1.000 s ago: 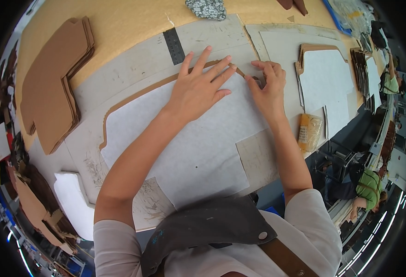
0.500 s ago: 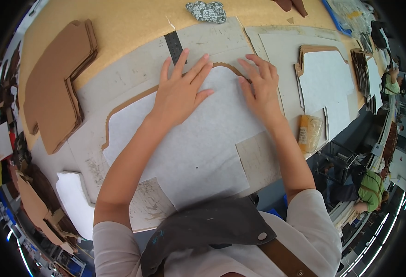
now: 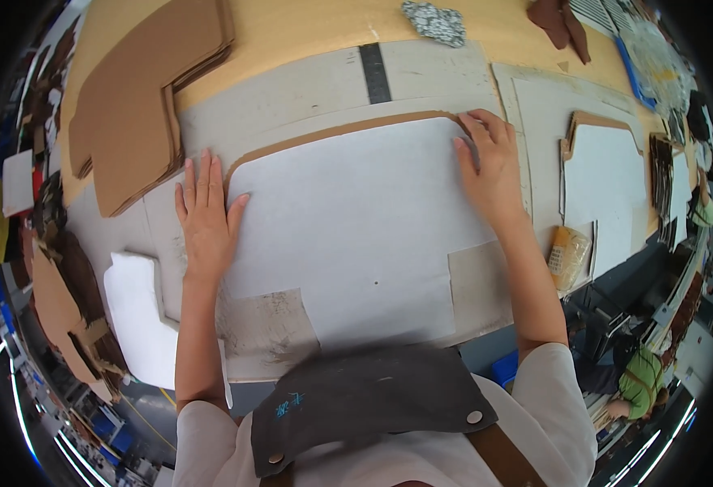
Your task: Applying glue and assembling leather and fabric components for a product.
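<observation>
A white T-shaped sheet [image 3: 348, 219] lies flat before me on the grey work board. Along its far edge shows a narrow brown border of the piece underneath [image 3: 332, 131]. My left hand [image 3: 209, 219] rests flat at the sheet's far left corner, fingers spread and thumb on its edge, holding nothing. At the far right corner, my right hand [image 3: 490, 166] bends its fingertips over the brown border; its thumb stands apart on the white sheet. Beyond the far edge a black ruler [image 3: 374, 73] lies on the board.
Brown cut pieces [image 3: 129, 105] are stacked at far left, white ones [image 3: 133, 316] at near left. On the right are a white-topped stack [image 3: 604, 174] and a yellow-wrapped clear packet [image 3: 569, 264]. A speckled grey lump [image 3: 435, 24] sits at the back. A person in green [image 3: 642, 381] is at lower right.
My left hand has moved left and nearer, from the middle of the far edge to the left corner. The brown border, wavy before, now runs smooth. The view has shifted too.
</observation>
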